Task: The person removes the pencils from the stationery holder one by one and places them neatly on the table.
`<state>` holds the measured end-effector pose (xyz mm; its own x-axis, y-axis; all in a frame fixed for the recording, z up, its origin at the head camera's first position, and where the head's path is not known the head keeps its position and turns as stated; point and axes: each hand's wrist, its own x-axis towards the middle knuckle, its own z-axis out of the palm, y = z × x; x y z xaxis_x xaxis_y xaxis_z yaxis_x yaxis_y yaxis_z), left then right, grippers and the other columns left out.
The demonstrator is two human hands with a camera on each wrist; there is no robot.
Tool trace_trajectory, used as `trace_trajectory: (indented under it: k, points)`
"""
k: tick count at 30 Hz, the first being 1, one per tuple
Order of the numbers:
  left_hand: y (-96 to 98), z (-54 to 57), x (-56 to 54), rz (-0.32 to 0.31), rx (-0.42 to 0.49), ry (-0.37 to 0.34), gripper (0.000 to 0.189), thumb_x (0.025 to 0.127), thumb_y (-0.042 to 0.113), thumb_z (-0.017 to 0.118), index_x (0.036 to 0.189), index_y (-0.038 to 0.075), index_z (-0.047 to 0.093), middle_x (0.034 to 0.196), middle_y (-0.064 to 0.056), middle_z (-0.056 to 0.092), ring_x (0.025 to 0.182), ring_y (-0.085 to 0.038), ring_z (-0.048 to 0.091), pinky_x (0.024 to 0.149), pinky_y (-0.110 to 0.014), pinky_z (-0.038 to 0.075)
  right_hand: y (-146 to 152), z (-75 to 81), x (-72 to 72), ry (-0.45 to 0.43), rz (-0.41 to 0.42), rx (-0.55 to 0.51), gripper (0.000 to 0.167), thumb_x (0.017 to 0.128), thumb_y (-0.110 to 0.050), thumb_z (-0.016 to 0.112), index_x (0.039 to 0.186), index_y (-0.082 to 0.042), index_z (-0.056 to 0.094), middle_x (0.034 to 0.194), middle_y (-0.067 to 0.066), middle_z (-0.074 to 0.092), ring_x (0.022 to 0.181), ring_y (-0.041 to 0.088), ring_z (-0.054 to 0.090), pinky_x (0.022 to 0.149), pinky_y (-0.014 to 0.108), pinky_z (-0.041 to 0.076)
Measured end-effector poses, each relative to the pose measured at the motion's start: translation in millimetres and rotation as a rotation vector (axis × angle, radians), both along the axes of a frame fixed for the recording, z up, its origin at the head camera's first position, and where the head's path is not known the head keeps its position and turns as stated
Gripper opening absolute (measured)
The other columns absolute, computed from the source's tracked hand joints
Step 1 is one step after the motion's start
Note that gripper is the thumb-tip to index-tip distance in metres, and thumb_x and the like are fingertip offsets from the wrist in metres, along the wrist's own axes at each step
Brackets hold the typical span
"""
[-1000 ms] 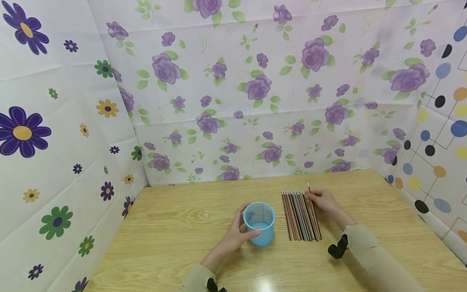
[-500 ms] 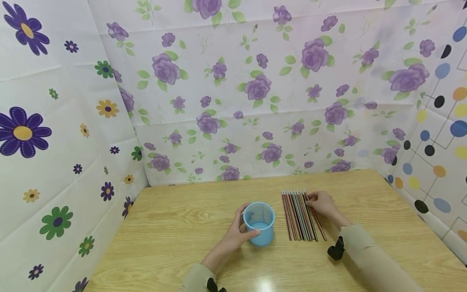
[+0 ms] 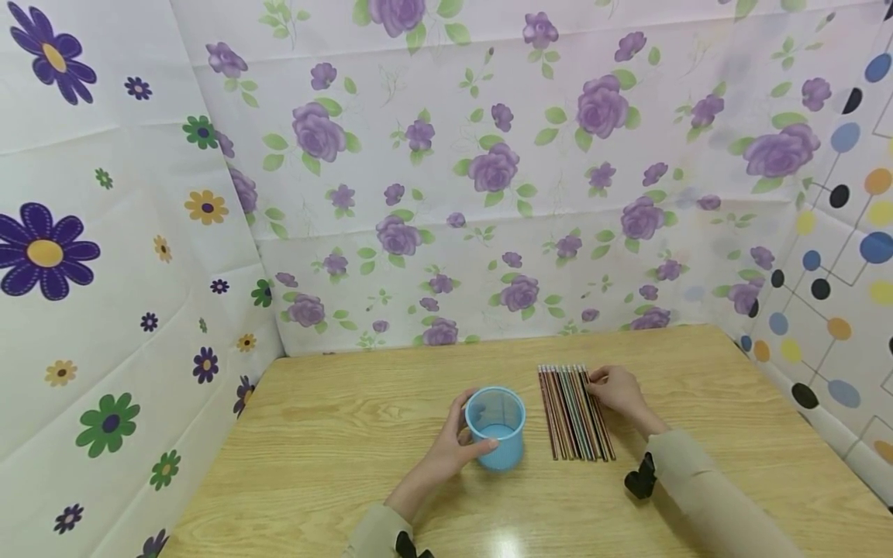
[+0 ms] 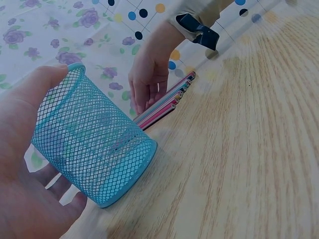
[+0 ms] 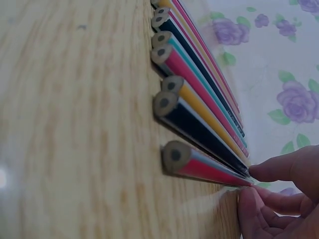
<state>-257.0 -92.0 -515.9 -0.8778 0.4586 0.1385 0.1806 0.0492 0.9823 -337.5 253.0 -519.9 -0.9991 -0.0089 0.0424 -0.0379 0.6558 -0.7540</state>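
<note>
A light-blue mesh pencil cup (image 3: 504, 452) stands upright on the table. My left hand (image 3: 449, 453) holds it from the left, its thumb at the near side. The left wrist view shows the mesh cup's wall (image 4: 94, 144) close up, between thumb and fingers. To the right lies a row of pencils (image 3: 574, 415) side by side, eraser ends away from me. At the row's right edge my right hand (image 3: 619, 390) pinches the outermost pencil, a red one (image 5: 209, 170), near its far end. The fingertips hide that end in the right wrist view. Beside it lies a dark pencil (image 5: 199, 130).
The wooden table (image 3: 335, 434) ends at a floral cloth (image 3: 446, 232) behind. Patterned cloths also hang at the left and right sides. A black strap piece (image 3: 640, 477) sits at the right sleeve.
The red pencil was first tilted, then angled with its near end out to the right; now it lies in line with the row. My left hand and the cup have not moved.
</note>
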Motion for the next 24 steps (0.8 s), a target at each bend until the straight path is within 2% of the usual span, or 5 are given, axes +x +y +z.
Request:
trace_trajectory:
  k: [7,14,17,20,24]
  points:
    - [0.7,0.2,0.6,-0.009,0.0,0.013,0.088,0.093,0.024,0.073,0.158,0.011,0.015,0.154,-0.021,0.035,0.141,-0.04,0.033,0.114,-0.059,0.029,-1,0.7,1.0,-0.033,-0.019,-0.026,0.024,0.098,-0.008,0.057,0.11,0.012,0.062,0.093,0.021,0.067,0.062,0.018,0.06,0.053,0.032,0.052]
    - [0.8,1.0,0.5,-0.002,0.006,0.006,0.087,0.093,0.023,0.073,0.157,0.011,0.016,0.154,-0.02,0.035,0.142,-0.038,0.033,0.113,-0.059,0.03,-2,3.3,3.0,-0.043,-0.017,-0.033,0.028,0.101,-0.011,0.051,0.112,0.013,0.061,0.088,0.018,0.066,0.058,0.016,0.058,0.05,0.031,0.05]
    - [0.8,1.7,0.9,0.004,-0.003,0.003,0.087,0.092,0.023,0.074,0.157,0.012,0.016,0.154,-0.019,0.036,0.141,-0.038,0.035,0.113,-0.059,0.032,-3,4.1,4.9,-0.035,-0.012,-0.033,0.03,0.102,-0.011,0.049,0.114,0.014,0.06,0.087,0.019,0.066,0.058,0.021,0.059,0.05,0.033,0.05]
    - [0.9,2.3,1.6,0.008,-0.026,0.01,0.087,0.092,0.026,0.074,0.158,0.016,0.017,0.152,-0.019,0.038,0.139,-0.038,0.038,0.111,-0.059,0.034,-6,6.6,8.1,0.014,0.003,-0.004,0.031,0.102,-0.011,0.048,0.117,0.014,0.059,0.094,0.023,0.067,0.07,0.028,0.064,0.058,0.038,0.054]
    - [1.2,2.3,2.9,-0.001,-0.066,0.019,0.086,0.093,0.031,0.073,0.158,0.025,0.017,0.153,-0.017,0.038,0.138,-0.037,0.039,0.11,-0.058,0.035,-13,11.9,14.2,0.099,0.025,0.014,0.032,0.102,-0.01,0.049,0.123,0.014,0.055,0.107,0.027,0.064,0.094,0.035,0.063,0.075,0.046,0.056]
